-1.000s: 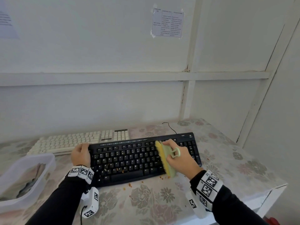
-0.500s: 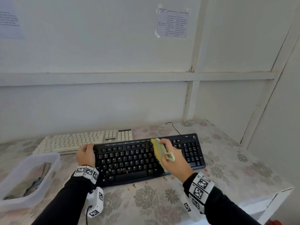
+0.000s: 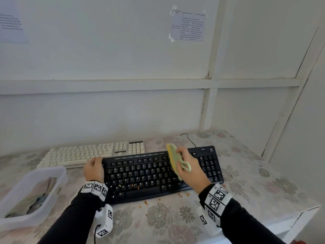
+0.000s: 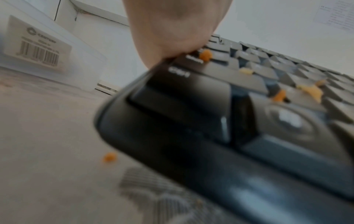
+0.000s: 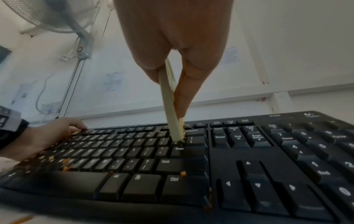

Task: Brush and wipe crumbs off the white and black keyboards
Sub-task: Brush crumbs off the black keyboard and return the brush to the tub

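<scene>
With the left hand gripping the black keyboard edge and the right hand pinching the brush, brushing is underway; next, sweep the remaining crumbs toward the desk.

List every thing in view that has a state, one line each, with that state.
black keyboard: flat on the table, crumbs on its lower left keys
white keyboard: flat behind the black one, untouched
brush: held on edge, bristles on the keys
right hand: grips the brush
left hand: holds the black keyboard's left end
plastic container: lidless, contents unclear
table: crumbs lie by the keyboard's front edge
</scene>
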`<state>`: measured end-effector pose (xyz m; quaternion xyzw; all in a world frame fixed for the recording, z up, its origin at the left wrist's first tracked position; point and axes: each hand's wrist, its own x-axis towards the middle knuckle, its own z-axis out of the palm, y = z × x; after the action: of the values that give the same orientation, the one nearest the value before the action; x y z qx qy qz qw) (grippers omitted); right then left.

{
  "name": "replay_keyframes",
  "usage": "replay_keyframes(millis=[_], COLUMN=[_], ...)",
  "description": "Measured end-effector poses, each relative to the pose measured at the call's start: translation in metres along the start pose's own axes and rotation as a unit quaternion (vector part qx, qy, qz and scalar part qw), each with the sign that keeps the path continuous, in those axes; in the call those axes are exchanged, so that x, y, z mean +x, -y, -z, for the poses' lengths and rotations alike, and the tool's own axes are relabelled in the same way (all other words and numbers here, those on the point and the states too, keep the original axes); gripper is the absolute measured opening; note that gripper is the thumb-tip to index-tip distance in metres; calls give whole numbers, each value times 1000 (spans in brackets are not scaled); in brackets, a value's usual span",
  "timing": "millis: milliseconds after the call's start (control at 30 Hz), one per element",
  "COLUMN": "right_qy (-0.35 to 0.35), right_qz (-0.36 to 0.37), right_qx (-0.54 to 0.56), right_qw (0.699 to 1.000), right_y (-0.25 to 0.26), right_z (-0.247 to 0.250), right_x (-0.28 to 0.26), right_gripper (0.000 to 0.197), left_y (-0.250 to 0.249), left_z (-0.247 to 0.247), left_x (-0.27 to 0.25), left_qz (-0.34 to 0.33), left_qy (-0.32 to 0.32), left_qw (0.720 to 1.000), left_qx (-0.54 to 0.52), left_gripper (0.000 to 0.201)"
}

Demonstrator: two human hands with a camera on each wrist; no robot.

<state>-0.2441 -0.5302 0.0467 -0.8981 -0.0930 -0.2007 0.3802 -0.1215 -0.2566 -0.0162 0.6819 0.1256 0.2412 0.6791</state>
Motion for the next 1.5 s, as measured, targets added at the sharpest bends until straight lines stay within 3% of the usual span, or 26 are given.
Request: replay_keyframes(millis=[200, 267, 367, 433, 633, 767, 833, 933, 1000, 1300, 1400, 1500], right_qy=[98, 54, -72, -107, -10, 51, 25, -98, -129, 43, 1, -46], right_qz=[-98, -103, -39, -14, -72, -127, -137, -88, -49, -112, -91, -22], right_qx=[-48, -29, -7, 4, -5, -15, -18, 3, 19, -50, -24, 10], right_qw=[989, 993, 997, 994, 997, 991, 990, 991, 990, 991, 996, 999], right_y=[2, 7, 10, 8, 6, 5, 6, 6, 6, 1, 17, 34], right_z=[15, 19, 15, 5, 1, 15, 21, 19, 12, 14, 16, -1], right_x=[-5, -1, 8, 11, -1, -11, -8, 2, 6, -10, 2, 16], right_gripper=[30, 26, 24, 25, 35, 30, 27, 29, 30, 29, 25, 28], left_y=[-3, -1, -2, -3, -3, -6, -7, -8, -7, -2, -2, -1], left_z=[0, 1, 0, 0, 1, 1, 0, 0, 1, 1, 0, 0], left_x=[-1, 1, 1, -1, 0, -3, -5, -4, -3, 1, 1, 1], left_qz=[4, 8, 10, 8, 13, 12, 9, 6, 10, 11, 17, 20], left_qy=[2, 2, -3, -6, -6, -6, -7, -7, -5, -1, 0, 0], left_qw=[1000, 1000, 1000, 1000, 1000, 1000, 1000, 1000, 1000, 1000, 999, 999], left_qx=[-3, -4, -1, -1, 3, 1, -2, -3, -3, -27, -28, -32], left_gripper=[32, 30, 29, 29, 32, 29, 24, 30, 31, 17, 25, 31])
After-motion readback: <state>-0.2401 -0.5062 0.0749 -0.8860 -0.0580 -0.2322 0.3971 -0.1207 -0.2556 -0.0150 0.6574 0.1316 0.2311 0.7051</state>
